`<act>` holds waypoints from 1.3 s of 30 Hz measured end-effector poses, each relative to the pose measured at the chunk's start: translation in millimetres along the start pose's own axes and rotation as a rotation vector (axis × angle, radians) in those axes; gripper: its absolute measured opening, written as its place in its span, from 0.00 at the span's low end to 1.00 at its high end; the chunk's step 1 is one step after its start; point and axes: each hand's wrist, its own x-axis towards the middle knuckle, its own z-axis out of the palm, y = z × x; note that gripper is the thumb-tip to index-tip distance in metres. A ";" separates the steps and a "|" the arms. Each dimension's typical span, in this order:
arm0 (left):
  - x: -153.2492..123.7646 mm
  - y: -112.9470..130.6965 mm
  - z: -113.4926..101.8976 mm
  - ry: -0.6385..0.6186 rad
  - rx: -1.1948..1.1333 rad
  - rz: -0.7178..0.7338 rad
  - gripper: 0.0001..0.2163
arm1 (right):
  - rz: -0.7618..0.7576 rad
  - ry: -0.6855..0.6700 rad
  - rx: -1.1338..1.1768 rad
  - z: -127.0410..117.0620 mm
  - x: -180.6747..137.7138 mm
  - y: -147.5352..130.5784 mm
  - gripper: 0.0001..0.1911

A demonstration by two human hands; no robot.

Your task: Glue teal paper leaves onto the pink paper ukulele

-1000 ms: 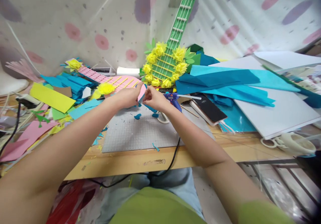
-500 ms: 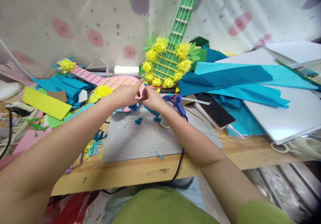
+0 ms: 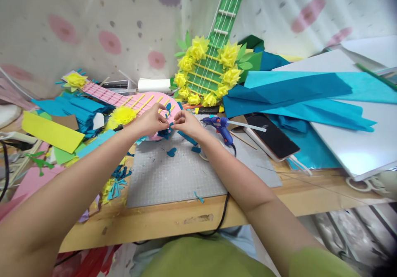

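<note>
My left hand (image 3: 152,120) and my right hand (image 3: 186,124) meet fingertip to fingertip over the lower end of a pink paper guitar (image 3: 151,97). Between the pinched fingertips shows a small dark blue paper piece (image 3: 171,125), partly covered by them. More blue paper scraps lie on the guitar's edge and a blue paper heart (image 3: 171,152) rests on the grey cutting mat (image 3: 173,181) below. A yellow paper flower (image 3: 124,114) and yellow strips decorate the guitar. To the right of my right hand lies a blue glue gun (image 3: 218,126) with a glue stick in its back.
Behind, a green guitar (image 3: 214,61) with yellow flowers leans upright. Blue paper sheets (image 3: 288,95) and a phone (image 3: 273,136) lie at right. Yellow card (image 3: 52,131) and cut scraps crowd the left. A black cable (image 3: 223,213) hangs over the wooden table's edge (image 3: 149,223).
My hands have drawn slightly apart and tilted, so the blue piece between the fingertips now shows. The whole view has shifted slightly.
</note>
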 end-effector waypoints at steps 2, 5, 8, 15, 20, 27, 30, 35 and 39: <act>0.4 0.3 -1.9 -0.021 0.039 0.008 0.30 | -0.029 -0.058 -0.031 -4.0 -1.0 -3.3 0.15; 0.5 2.6 -4.6 -0.051 0.131 0.030 0.31 | -0.077 -0.174 -0.081 -9.3 -4.0 -9.7 0.11; 0.3 8.6 -6.4 -0.069 0.215 0.040 0.32 | -0.094 -0.199 -0.161 -10.1 -5.9 -13.8 0.04; 0.0 8.8 -8.4 0.087 0.410 0.183 0.18 | -0.081 0.004 -0.341 -14.6 3.6 -5.3 0.02; -5.3 -8.3 6.7 0.008 0.650 0.604 0.10 | -0.042 0.167 -0.364 -21.8 9.7 0.4 0.02; -6.2 -15.6 23.6 -0.105 0.874 0.636 0.10 | -0.021 0.158 -0.382 -16.1 9.6 3.0 0.05; -7.3 -17.7 21.7 -0.060 0.880 0.647 0.09 | -0.011 0.145 -0.417 -11.3 7.6 3.5 0.04; -13.9 -25.8 13.8 0.042 0.824 0.629 0.11 | -0.019 0.100 -0.469 -0.7 1.1 3.8 0.04; -18.0 -30.9 9.2 0.070 0.788 0.619 0.14 | -0.017 0.072 -0.518 7.2 -4.0 3.2 0.03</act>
